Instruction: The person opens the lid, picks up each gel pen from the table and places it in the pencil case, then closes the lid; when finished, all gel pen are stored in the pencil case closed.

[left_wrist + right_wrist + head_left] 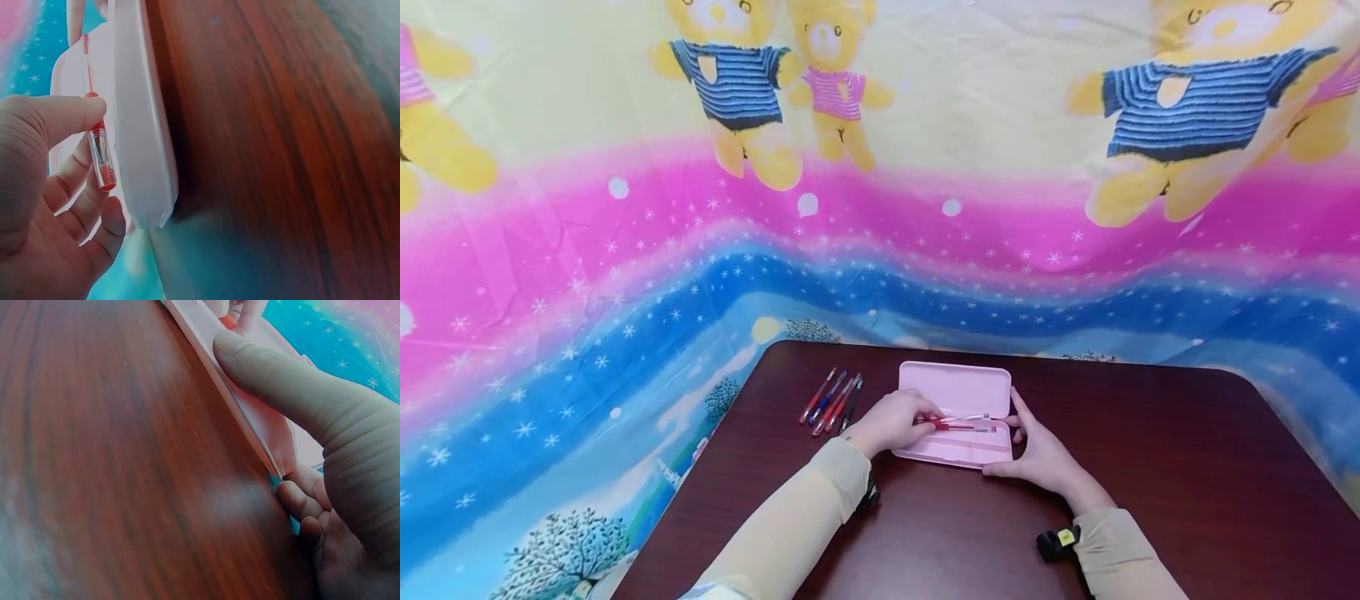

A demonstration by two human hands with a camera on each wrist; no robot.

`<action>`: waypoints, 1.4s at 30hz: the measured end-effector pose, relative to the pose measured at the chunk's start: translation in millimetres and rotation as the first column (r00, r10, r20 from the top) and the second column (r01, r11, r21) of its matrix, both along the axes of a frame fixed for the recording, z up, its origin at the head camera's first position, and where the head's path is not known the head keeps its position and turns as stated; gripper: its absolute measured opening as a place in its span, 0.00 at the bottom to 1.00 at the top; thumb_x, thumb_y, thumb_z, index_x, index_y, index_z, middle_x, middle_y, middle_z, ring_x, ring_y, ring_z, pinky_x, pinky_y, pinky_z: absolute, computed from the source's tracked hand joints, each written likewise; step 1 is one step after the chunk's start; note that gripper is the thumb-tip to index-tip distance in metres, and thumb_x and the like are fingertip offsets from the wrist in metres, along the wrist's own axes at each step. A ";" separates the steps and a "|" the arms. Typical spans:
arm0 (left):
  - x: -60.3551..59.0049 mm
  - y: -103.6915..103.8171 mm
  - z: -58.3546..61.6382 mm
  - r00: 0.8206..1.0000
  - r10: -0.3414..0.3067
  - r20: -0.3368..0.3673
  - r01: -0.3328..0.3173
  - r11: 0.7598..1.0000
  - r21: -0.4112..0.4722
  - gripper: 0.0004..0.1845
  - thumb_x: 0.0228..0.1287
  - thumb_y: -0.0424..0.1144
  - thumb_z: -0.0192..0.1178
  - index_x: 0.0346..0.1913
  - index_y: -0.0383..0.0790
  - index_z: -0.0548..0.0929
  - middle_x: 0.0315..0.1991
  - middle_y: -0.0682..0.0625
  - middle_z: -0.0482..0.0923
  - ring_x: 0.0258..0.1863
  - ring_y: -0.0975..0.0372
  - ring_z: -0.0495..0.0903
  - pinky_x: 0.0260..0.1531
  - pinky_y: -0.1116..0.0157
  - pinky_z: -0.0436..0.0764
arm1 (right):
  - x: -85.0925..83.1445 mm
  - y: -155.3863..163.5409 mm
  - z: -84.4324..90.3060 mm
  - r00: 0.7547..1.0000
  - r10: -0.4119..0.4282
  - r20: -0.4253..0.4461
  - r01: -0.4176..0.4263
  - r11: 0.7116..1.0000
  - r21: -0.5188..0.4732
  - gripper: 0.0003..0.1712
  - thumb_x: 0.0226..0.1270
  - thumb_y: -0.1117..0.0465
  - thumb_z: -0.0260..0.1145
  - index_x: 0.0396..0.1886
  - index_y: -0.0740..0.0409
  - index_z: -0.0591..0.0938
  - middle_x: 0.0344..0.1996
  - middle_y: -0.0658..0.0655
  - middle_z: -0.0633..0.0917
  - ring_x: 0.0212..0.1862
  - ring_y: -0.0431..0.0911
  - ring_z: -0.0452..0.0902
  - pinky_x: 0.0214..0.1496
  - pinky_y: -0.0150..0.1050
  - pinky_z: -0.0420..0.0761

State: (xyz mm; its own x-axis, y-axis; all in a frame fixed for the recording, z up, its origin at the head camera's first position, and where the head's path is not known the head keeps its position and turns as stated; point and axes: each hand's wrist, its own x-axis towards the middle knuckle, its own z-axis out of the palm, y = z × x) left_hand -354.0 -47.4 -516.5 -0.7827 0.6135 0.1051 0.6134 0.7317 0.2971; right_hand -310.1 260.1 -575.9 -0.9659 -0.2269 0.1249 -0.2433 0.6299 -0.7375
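Observation:
A pink pencil case (955, 389) lies with its lid folded back on the table. My left hand (895, 419) reaches over its left part and pinches a red pen (99, 140) between thumb and fingers. The pen's slim end points right along the tray, its red-tipped end towards the left wrist camera. Just behind it in the head view shows another slim clear pen (976, 416). My right hand (1043, 454) grips the case's right end, thumb (269, 369) at the front edge and the other fingers round the side and back.
Several red, blue and black pens (831, 403) lie side by side on the dark wooden table (1165, 450), left of the case. A patterned curtain (880, 275) with bears and snowflakes hangs behind the table. Each wrist carries a small black camera (1057, 544).

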 end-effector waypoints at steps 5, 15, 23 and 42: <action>-3.3 4.3 -5.3 1.000 -0.015 0.002 0.015 0.999 -0.033 0.12 0.76 0.43 0.69 0.57 0.58 0.95 0.51 0.56 0.91 0.54 0.64 0.87 0.63 0.64 0.84 | 1.4 -1.2 0.8 1.000 0.009 -0.002 -0.009 1.000 -0.005 0.89 0.44 0.38 0.93 0.94 0.50 0.42 0.60 0.58 0.85 0.51 0.47 0.72 0.44 0.32 0.75; -5.8 13.4 -3.0 0.998 -0.028 0.050 0.032 0.997 -0.074 0.13 0.78 0.44 0.69 0.59 0.60 0.94 0.50 0.58 0.91 0.52 0.66 0.86 0.60 0.66 0.84 | 1.3 0.6 -0.2 1.000 0.005 -0.005 -0.005 1.000 -0.001 0.90 0.44 0.38 0.93 0.94 0.47 0.41 0.62 0.59 0.85 0.52 0.48 0.72 0.43 0.33 0.75; -7.3 15.1 -5.0 0.995 0.011 0.101 -0.005 0.998 -0.065 0.11 0.77 0.45 0.70 0.55 0.60 0.96 0.49 0.59 0.91 0.51 0.67 0.86 0.60 0.66 0.84 | 1.0 2.0 -4.2 1.000 0.005 0.009 -0.005 1.000 -0.003 0.89 0.45 0.39 0.93 0.94 0.47 0.40 0.63 0.59 0.84 0.53 0.50 0.71 0.42 0.33 0.75; -11.0 -28.4 -4.1 0.989 0.148 0.025 -0.149 0.956 0.254 0.16 0.77 0.45 0.69 0.62 0.47 0.92 0.42 0.54 0.90 0.38 0.68 0.83 0.45 0.67 0.85 | -1.8 0.4 -3.9 1.000 0.003 0.006 -0.003 1.000 -0.002 0.90 0.44 0.38 0.93 0.94 0.46 0.40 0.63 0.59 0.84 0.52 0.49 0.72 0.42 0.33 0.75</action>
